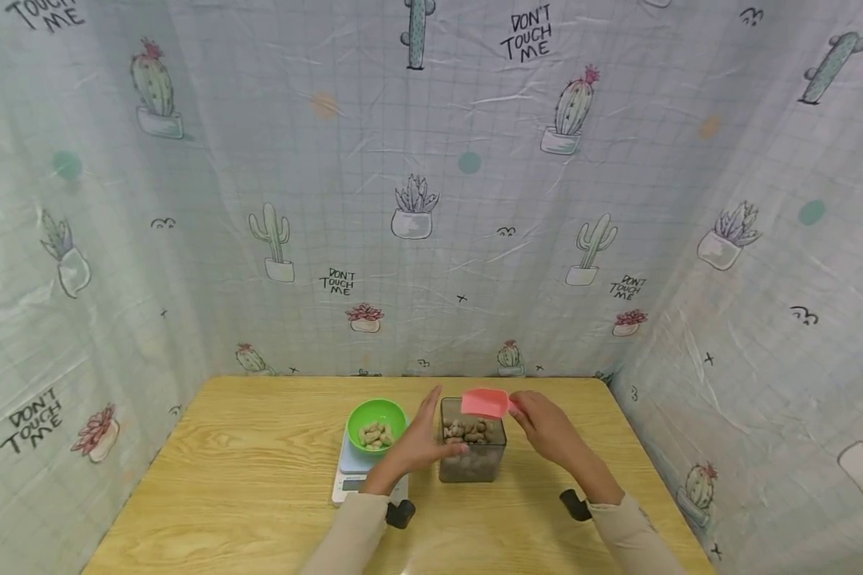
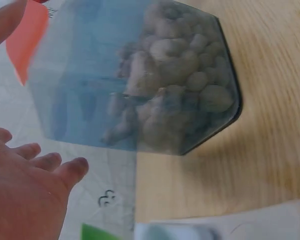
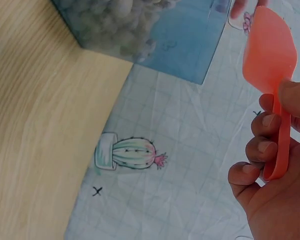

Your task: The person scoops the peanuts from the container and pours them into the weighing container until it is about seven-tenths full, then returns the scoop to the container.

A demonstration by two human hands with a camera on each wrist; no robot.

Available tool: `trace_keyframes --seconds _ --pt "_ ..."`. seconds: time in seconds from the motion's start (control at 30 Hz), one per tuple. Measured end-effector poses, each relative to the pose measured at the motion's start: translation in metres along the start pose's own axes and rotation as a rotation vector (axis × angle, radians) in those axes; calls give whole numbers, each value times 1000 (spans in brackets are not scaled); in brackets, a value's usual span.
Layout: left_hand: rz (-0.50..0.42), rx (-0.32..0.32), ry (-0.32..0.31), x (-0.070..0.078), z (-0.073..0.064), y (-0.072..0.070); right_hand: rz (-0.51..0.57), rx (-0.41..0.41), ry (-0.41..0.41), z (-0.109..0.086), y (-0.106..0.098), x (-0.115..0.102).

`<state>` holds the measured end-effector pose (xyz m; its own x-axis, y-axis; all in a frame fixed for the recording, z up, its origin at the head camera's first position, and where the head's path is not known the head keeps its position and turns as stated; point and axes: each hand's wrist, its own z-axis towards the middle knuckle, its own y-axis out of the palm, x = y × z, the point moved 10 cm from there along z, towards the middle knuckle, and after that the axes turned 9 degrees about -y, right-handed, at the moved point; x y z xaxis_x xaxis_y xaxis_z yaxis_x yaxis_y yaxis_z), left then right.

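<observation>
A translucent grey container (image 1: 472, 463) stands on the table, partly filled with what look like unshelled peanuts (image 2: 170, 65). My right hand (image 1: 544, 427) curls its fingers round the handle of a coral-pink scoop (image 3: 270, 47). The scoop overlaps the container's top at the back right in the head view. At the container's left, my left hand (image 1: 419, 441) is spread with straight fingers, its thumb near the front rim. Behind that hand, a green bowl (image 1: 357, 414) holding several peanuts (image 1: 375, 435) sits on a white kitchen scale (image 1: 350, 471).
The wooden table (image 1: 259, 479) runs back to a curtain (image 1: 431, 319) printed with cacti, which also encloses both sides. Black wrist mounts (image 1: 400, 513) show at both forearms. The left forearm crosses in front of the scale's right part.
</observation>
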<state>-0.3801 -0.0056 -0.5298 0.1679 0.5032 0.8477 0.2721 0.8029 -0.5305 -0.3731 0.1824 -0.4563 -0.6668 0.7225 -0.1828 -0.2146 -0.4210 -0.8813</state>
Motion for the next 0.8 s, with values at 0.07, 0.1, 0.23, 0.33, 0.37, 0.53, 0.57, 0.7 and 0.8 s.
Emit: trace_keyframes --seconds 0.07,0.1,0.23,0.33,0.37,0.53,0.57,0.7,0.8 --pt "-21 -12 -24 -4 3 5 2 -15 5 0 -1 0" --pt "-29 -14 -32 -6 4 7 1 -22 1 0 -2 -1" --pt "-50 -22 -57 -12 8 14 -11 -53 -36 2 -6 -7" --pt "-57 -25 -59 -16 10 18 -29 -80 -69 3 -5 -12" --pt "-61 -24 -61 -18 10 19 -36 -91 -74 3 -4 -12" --pt "-50 -12 -100 -27 9 22 -106 -104 -124 3 3 -15" --pt "-47 -11 -102 -27 9 21 -128 -96 -138 3 2 -16" --pt "-36 -20 -93 -24 9 21 -222 -64 -198 5 -2 -23" --pt "-35 -46 -85 -23 8 23 -294 -81 -231 6 -2 -27"
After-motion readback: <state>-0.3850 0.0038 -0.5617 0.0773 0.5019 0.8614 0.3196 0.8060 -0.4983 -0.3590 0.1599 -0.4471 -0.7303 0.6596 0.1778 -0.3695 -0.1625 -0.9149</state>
